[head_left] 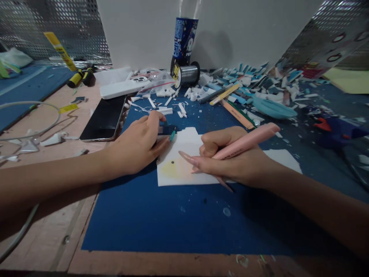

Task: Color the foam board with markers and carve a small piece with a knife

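Note:
A white foam piece [184, 163] with a yellow patch and a small dark dot lies on the blue cutting mat [161, 223]. My left hand [138, 144] rests on its left edge, fingers pressed down and curled, a small teal thing [172, 135] at the fingertips. My right hand [230, 161] lies on the piece's right side, closed round a pink marker [248, 141] whose tip points down at the foam.
A black phone [104, 119] and a white phone [123, 87] lie at the mat's upper left. A Pepsi can [184, 40] and wire spool [187, 74] stand at the back. White and blue scraps [253, 82], pens [238, 114] and a glue gun [337, 132] crowd the right.

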A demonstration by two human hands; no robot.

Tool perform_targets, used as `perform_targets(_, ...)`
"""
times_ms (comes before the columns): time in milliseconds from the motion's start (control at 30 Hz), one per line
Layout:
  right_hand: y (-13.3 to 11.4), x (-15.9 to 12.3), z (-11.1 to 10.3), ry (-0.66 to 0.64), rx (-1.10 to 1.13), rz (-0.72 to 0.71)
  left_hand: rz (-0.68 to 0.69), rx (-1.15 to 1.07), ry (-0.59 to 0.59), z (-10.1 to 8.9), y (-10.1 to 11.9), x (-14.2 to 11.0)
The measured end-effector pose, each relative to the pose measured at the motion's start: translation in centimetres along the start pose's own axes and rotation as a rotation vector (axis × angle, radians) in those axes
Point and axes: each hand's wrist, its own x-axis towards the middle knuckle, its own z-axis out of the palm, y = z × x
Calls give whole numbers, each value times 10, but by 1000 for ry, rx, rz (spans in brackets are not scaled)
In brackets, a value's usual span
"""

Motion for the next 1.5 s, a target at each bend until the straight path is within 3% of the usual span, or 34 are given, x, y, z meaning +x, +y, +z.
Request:
perform_targets(400, 1, -3, 3, -7, 84, 25, -2, -7, -4, 0, -1, 1)
perform_targets(933, 3, -3, 2, -37, 32, -47, 22, 19, 1, -1, 1, 1)
perform_targets(1500, 0, -1, 3, -86, 95, 15, 0, 18, -5, -1, -1, 1)
